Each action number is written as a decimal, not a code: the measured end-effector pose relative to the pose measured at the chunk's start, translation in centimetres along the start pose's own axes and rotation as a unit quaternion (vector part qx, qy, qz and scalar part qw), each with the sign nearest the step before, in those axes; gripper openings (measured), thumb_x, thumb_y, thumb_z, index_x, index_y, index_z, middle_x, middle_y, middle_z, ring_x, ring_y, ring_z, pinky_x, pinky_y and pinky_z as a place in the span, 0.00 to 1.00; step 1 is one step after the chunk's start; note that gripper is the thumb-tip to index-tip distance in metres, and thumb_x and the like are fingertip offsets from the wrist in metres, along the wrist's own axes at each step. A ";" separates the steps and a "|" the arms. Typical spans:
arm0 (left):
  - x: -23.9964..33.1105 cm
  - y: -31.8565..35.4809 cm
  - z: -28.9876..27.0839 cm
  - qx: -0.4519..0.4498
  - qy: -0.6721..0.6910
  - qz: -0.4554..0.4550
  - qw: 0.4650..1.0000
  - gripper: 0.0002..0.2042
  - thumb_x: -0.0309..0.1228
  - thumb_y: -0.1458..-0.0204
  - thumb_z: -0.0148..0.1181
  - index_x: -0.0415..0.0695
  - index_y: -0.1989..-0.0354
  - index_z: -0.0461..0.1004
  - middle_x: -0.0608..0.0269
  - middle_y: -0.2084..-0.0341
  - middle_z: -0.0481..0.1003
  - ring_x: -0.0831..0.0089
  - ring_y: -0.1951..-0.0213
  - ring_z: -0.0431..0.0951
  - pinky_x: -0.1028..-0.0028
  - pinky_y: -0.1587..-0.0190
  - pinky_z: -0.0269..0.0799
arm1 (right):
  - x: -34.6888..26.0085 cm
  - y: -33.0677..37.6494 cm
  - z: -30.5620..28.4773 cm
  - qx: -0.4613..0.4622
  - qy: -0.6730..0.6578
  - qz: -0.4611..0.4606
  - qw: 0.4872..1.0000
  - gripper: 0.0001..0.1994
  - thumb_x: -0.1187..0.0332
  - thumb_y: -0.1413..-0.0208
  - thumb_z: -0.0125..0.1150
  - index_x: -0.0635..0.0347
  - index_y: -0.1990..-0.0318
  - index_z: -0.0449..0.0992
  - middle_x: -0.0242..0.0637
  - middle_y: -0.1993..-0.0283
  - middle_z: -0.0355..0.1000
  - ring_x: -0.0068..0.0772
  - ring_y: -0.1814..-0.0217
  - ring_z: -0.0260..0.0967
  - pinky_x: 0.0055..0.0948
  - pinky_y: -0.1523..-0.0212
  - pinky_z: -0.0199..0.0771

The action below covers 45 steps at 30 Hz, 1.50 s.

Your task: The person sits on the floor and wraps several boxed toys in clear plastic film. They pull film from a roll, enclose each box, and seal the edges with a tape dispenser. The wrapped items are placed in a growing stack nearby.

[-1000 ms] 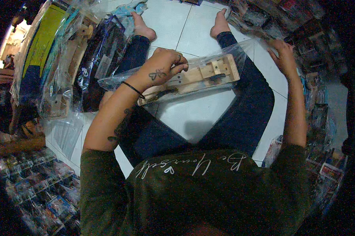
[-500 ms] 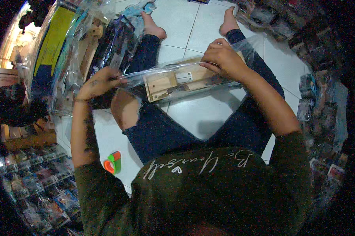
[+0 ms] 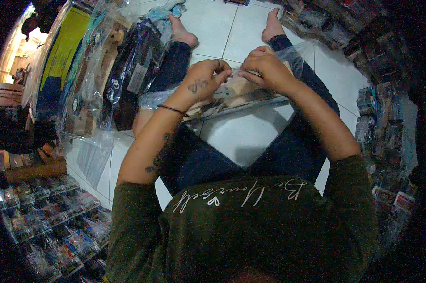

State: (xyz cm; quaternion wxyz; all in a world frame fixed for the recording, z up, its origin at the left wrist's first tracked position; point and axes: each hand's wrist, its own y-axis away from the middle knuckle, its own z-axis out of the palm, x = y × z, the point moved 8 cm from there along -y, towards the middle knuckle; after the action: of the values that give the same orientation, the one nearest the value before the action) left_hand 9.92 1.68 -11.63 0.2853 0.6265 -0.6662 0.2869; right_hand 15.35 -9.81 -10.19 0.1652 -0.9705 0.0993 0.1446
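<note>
Hands meet at the upper edge of a clear plastic bag (image 3: pixel 250 96) lying across the lap above the white tiled floor (image 3: pixel 241 137). Left hand (image 3: pixel 204 81) and right hand (image 3: pixel 265 70) pinch the bag's edge with curled fingers. A wooden piece (image 3: pixel 239 87) sits inside. More bagged items (image 3: pixel 104 70) lie left.

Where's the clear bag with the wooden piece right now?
The clear plastic bag lies across the person's knees, centre of the head view, pinched by the left hand and right hand.
</note>
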 end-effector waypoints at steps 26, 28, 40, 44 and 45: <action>0.0 -0.5 1.8 0.012 -0.101 0.072 0.992 0.07 0.36 0.49 0.57 0.48 0.68 0.77 0.63 0.71 0.75 0.68 0.60 0.72 0.51 0.42 0.43 | 10.5 11.3 -14.6 0.113 0.281 0.264 0.916 0.19 0.65 0.59 0.66 0.54 0.55 0.75 0.40 0.57 0.72 0.44 0.49 0.65 0.40 0.44 0.57; 0.1 -0.6 1.9 -0.010 -0.101 0.073 0.992 0.08 0.36 0.48 0.57 0.46 0.67 0.77 0.63 0.70 0.75 0.68 0.61 0.73 0.53 0.41 0.43 | 5.7 8.3 -9.6 0.103 0.084 0.125 0.983 0.25 0.64 0.61 0.67 0.54 0.50 0.71 0.37 0.47 0.67 0.42 0.43 0.61 0.43 0.41 0.54; -6.2 7.0 -4.0 -0.168 -0.085 -0.058 0.980 0.13 0.36 0.48 0.58 0.36 0.64 0.76 0.55 0.76 0.76 0.68 0.73 0.75 0.70 0.66 0.68 | 1.5 1.8 3.3 -0.023 -0.024 -0.011 0.999 0.09 0.62 0.47 0.56 0.56 0.71 0.75 0.35 0.72 0.70 0.36 0.63 0.67 0.37 0.50 0.59; -7.7 13.7 -13.3 -0.002 -0.141 -0.270 0.952 0.12 0.34 0.50 0.59 0.36 0.67 0.76 0.56 0.76 0.76 0.70 0.73 0.75 0.71 0.66 0.69 | 1.4 1.2 3.8 -0.043 -0.042 0.007 0.998 0.10 0.61 0.47 0.56 0.57 0.69 0.77 0.36 0.70 0.72 0.37 0.62 0.68 0.37 0.50 0.58; -6.1 13.2 -14.2 0.087 -0.151 -0.211 0.962 0.12 0.35 0.50 0.60 0.36 0.66 0.76 0.55 0.74 0.76 0.68 0.71 0.75 0.70 0.64 0.69 | 1.5 1.0 4.1 -0.058 -0.042 0.022 0.997 0.10 0.61 0.47 0.56 0.57 0.69 0.77 0.37 0.70 0.72 0.38 0.62 0.67 0.37 0.50 0.58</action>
State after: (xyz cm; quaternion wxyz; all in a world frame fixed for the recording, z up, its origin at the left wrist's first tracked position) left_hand -2.62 16.95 -6.85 0.1798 0.8115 -0.5266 0.1786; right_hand 15.50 -9.49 -14.67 0.1094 -0.9693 0.1047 0.1939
